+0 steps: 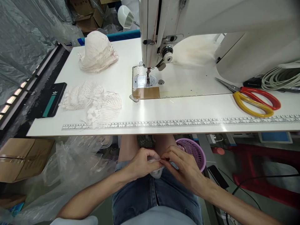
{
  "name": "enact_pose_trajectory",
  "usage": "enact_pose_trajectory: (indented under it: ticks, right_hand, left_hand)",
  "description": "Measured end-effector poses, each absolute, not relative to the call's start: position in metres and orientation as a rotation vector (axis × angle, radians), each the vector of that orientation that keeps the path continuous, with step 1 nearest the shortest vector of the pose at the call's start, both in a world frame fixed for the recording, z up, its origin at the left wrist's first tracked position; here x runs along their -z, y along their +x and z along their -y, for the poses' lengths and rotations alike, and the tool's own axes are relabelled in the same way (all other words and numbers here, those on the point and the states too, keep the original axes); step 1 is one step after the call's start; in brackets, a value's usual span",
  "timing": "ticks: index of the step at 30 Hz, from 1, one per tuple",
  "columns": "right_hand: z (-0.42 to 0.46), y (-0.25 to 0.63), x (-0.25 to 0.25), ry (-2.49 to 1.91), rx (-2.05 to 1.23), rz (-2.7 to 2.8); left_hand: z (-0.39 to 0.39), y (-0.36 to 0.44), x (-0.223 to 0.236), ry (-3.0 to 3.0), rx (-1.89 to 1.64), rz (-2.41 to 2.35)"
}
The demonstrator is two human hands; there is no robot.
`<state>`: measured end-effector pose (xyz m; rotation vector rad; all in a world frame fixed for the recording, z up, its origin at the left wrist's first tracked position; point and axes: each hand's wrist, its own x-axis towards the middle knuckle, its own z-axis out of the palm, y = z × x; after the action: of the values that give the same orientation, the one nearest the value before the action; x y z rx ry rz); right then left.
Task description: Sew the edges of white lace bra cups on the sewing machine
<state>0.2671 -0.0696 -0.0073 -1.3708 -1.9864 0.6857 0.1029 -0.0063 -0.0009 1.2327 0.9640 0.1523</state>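
Over my lap, just below the table's front edge, my left hand [142,164] is closed on a small piece of white fabric [156,173]. The fingers of my right hand [180,162] pinch at the same piece, touching it beside the left fingertips. Part of the fabric hangs below the hands, and its full shape is hidden by the fingers. On the tabletop ahead lie white lace pieces [103,107] with loose threads. Behind them sits a heap of cream fabric [97,53].
A sewing machine [150,40] stands on the white table [187,109], which has a printed ruler along its front. Red-and-yellow scissors [255,100] lie at the right. A dark phone-like object [54,100] lies left. A purple basket [200,156] stands below, near a red stool [253,175].
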Motion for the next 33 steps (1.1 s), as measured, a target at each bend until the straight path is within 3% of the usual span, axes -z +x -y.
enact_pose_trajectory:
  ticks: [12, 14, 18, 21, 26, 33]
  right_hand:
    - [0.108, 0.371, 0.077, -1.863, -0.098, 2.373]
    - [0.109, 0.37, 0.067, -1.843, -0.195, 2.355]
    - [0.087, 0.328, 0.022, -1.59, -1.027, 2.09]
    - [0.067, 0.299, 0.003, -1.372, -1.405, 1.895]
    - [0.061, 0.286, 0.013, -1.354, -1.623, 1.629]
    - [0.067, 0.287, 0.01, -1.264, -1.66, 1.53]
  left_hand:
    - [0.0, 0.093, 0.004, 0.957, -0.061, -0.966]
    - [0.0, 0.095, 0.005, 0.928, -0.045, -0.937]
    - [0.001, 0.098, 0.002, 0.941, -0.048, -0.917]
    - [0.001, 0.095, -0.001, 0.962, -0.074, -0.92]
    - [0.003, 0.086, 0.0, 0.972, -0.121, -0.929]
    - [0.004, 0.088, 0.002, 1.081, -0.128, -0.871]
